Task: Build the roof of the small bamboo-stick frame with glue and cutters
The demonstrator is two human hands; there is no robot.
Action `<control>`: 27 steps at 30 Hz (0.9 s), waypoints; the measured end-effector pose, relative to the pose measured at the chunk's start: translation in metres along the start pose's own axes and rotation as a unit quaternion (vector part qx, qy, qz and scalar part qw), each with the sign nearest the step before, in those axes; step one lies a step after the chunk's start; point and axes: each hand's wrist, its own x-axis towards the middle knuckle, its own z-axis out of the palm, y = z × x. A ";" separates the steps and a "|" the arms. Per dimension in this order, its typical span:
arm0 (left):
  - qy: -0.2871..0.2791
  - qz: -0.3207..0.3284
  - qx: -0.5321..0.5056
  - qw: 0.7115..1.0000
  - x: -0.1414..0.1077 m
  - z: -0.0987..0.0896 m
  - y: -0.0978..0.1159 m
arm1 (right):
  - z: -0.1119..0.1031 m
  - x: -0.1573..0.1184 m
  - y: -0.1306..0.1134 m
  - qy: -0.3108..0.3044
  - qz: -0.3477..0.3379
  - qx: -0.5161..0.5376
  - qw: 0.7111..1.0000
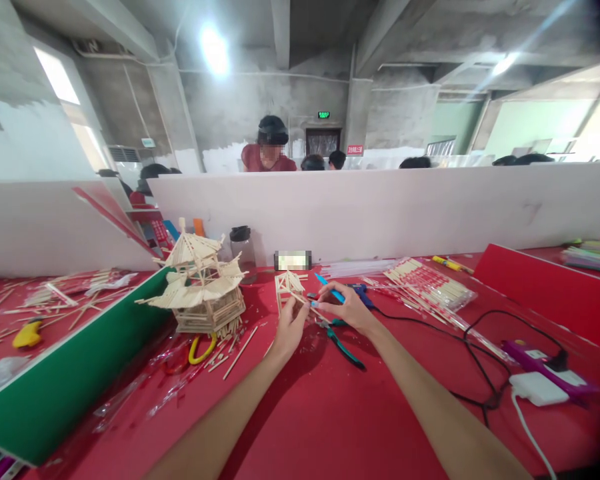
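Observation:
My left hand (291, 323) is closed, its thumb and fingers pinching a thin wooden stick (325, 313) that slants toward my right hand. My right hand (353, 310) is closed beside it, and a bright blue pen (330, 287) shows between its fingers. Just behind my left hand stands a small frame of wooden sticks (286, 288). Green-handled pliers (347, 350) lie on the red table below my right hand. A blue glue gun (363, 295) rests past that hand, its black cable running right.
A tiered pavilion model (195, 290) of sticks stands left, near yellow-handled scissors (203, 350) and a green board (80, 363). Packs of sticks (430, 283) and a purple power strip (547, 367) lie right. White partitions (380, 207) edge the back; a person (270, 157) is beyond.

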 end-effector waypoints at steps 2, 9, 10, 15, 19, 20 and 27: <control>-0.005 0.003 -0.003 1.000 0.000 -0.001 0.004 | 0.004 0.000 0.001 0.004 -0.002 -0.003 1.000; -0.020 0.026 0.042 0.999 -0.001 -0.003 0.016 | 0.009 0.000 -0.002 0.014 -0.008 0.000 1.000; -0.017 0.025 0.050 0.998 -0.001 -0.004 0.017 | 0.008 0.000 -0.003 0.015 -0.009 0.005 1.000; 0.009 0.012 0.046 0.999 0.005 -0.011 0.021 | -0.004 0.002 -0.002 0.050 0.021 0.144 0.988; 0.028 0.007 0.027 0.999 0.010 -0.021 0.020 | -0.017 0.004 0.003 0.103 0.033 0.197 0.974; 0.030 0.002 0.024 0.999 0.011 -0.022 0.020 | -0.019 0.005 0.004 0.115 0.036 0.199 0.972; 0.007 -0.015 0.016 1.000 0.012 -0.022 0.022 | -0.017 0.005 0.006 0.117 0.040 0.220 0.968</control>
